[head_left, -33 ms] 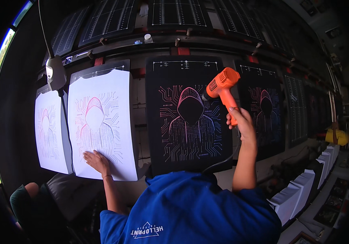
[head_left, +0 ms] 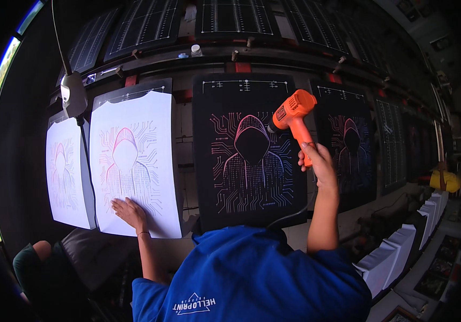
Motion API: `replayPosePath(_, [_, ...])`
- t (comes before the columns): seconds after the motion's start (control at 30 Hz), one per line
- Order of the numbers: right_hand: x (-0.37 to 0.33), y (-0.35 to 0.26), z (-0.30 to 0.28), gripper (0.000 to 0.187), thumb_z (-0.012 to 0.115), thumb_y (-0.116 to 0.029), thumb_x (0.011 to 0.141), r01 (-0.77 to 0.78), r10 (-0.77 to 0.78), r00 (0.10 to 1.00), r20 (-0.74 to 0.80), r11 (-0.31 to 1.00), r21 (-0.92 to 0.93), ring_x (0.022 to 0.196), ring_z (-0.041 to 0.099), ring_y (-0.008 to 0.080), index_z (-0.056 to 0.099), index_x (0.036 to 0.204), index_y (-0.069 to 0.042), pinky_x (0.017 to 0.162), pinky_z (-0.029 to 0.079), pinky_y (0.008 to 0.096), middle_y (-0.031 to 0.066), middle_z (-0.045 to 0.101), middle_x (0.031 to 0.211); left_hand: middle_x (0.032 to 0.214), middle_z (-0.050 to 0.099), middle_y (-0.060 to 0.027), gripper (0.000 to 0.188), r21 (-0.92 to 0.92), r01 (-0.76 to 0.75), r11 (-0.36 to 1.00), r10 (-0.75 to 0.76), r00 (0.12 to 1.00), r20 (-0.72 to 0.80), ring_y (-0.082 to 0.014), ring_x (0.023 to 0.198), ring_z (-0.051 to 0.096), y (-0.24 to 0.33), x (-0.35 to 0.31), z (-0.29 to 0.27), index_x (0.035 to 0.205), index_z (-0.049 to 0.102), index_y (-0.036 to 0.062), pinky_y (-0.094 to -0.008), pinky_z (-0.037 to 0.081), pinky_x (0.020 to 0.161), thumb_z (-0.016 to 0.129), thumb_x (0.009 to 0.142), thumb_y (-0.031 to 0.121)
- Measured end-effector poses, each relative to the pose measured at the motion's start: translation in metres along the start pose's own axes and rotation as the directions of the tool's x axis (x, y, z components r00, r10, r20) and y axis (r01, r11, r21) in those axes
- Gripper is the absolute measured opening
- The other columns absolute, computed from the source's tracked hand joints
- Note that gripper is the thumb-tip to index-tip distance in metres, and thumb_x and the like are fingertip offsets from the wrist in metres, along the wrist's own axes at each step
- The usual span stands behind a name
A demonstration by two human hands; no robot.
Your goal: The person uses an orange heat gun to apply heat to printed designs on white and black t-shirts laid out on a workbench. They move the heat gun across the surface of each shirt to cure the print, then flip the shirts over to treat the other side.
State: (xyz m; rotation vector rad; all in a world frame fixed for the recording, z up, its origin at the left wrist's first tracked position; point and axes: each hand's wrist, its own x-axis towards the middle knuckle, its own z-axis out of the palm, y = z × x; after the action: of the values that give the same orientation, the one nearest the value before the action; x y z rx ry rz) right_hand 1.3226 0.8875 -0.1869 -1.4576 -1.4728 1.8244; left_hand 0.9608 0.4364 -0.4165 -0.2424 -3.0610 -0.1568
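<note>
My arms reach forward, well apart. My left hand lies flat, palm down, fingers extended and pointing away to the left, its forearm slanting the same way. My right hand is farther forward, fingers curled in a grip, the forearm nearly straight ahead.

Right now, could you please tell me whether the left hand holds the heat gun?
No, the heat gun is in the right hand.
</note>
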Motion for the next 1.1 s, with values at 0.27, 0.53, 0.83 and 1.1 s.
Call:
replayPosePath(0.27, [-0.015, 0.002, 0.006, 0.025, 0.064, -0.026, 0.09, -0.004, 0.008, 0.998, 0.055, 0.997, -0.082, 0.058, 0.057, 0.0081, 0.058, 0.093, -0.003, 0.048, 0.045, 0.0208, 0.0014, 0.057, 0.071, 0.154, 0.021, -0.0257, 0.061, -0.063, -0.162, 0.985, 0.164, 0.986, 0.017, -0.0393, 0.144, 0.015, 0.015, -0.031, -0.007, 0.146, 0.023, -0.0087, -0.047, 0.011, 0.117, 0.032, 0.102, 0.033])
replayPosePath(0.53, [-0.036, 0.003, 0.003, 0.025, 0.062, -0.026, 0.091, -0.023, 0.037, 0.995, 0.093, 0.99, -0.141, 0.06, 0.057, 0.0089, 0.058, 0.096, -0.002, 0.049, 0.045, 0.022, 0.0021, 0.058, 0.073, 0.154, 0.021, -0.0251, 0.064, -0.002, 0.093, 0.996, -0.092, 0.995, 0.022, -0.0392, 0.144, 0.016, -0.034, 0.014, -0.004, 0.146, 0.022, -0.0089, -0.0466, 0.011, 0.117, 0.029, 0.103, 0.037])
replayPosePath(0.83, [-0.034, 0.01, 0.018, 0.025, 0.063, -0.026, 0.091, 0.013, -0.008, 0.997, 0.073, 0.997, -0.07, 0.061, 0.058, 0.0085, 0.057, 0.095, -0.002, 0.049, 0.045, 0.0212, 0.0019, 0.058, 0.073, 0.154, 0.021, -0.0255, 0.061, -0.047, -0.119, 0.992, 0.118, 0.993, -0.026, -0.0395, 0.144, 0.016, 0.023, -0.021, -0.001, 0.146, 0.024, -0.0084, -0.0467, 0.011, 0.117, 0.031, 0.102, 0.035])
replayPosePath(1.1, [-0.053, 0.01, -0.003, 0.028, 0.062, -0.027, 0.092, -0.036, 0.045, 0.995, 0.09, 0.994, -0.103, 0.06, 0.057, 0.0089, 0.058, 0.098, -0.001, 0.048, 0.045, 0.0218, 0.0025, 0.058, 0.073, 0.153, 0.021, -0.0267, 0.059, -0.054, -0.262, 0.964, 0.261, 0.965, -0.02, -0.0405, 0.143, 0.018, 0.043, -0.063, -0.016, 0.144, 0.026, -0.0096, -0.0485, 0.014, 0.116, 0.035, 0.102, 0.03])
